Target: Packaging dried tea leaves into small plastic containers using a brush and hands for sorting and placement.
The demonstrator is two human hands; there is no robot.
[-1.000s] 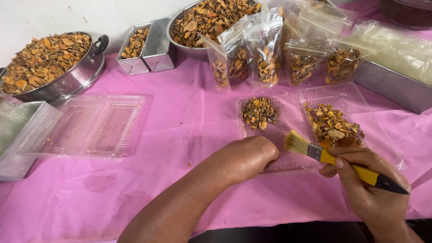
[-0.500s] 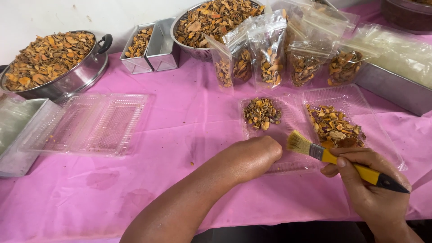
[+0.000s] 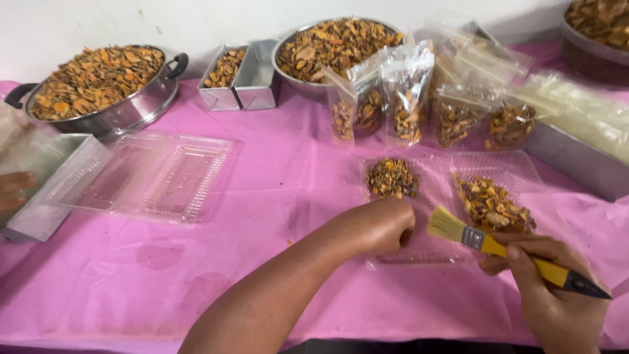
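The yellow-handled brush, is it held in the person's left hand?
No, the right hand grips the brush by its yellow handle, while the left hand rests as a loose fist on the clear tray.

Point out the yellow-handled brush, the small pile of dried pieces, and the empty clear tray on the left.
yellow-handled brush [image 3: 488, 243]: head view, on the metal ferrule.
small pile of dried pieces [image 3: 392, 177]: head view, pile's middle.
empty clear tray [image 3: 147, 176]: head view, its ribbed floor.

Yellow-handled paintbrush: pale bristles pointing left, tilted, above clear plastic tray. Tray flat on pink counter, dried pieces inside.
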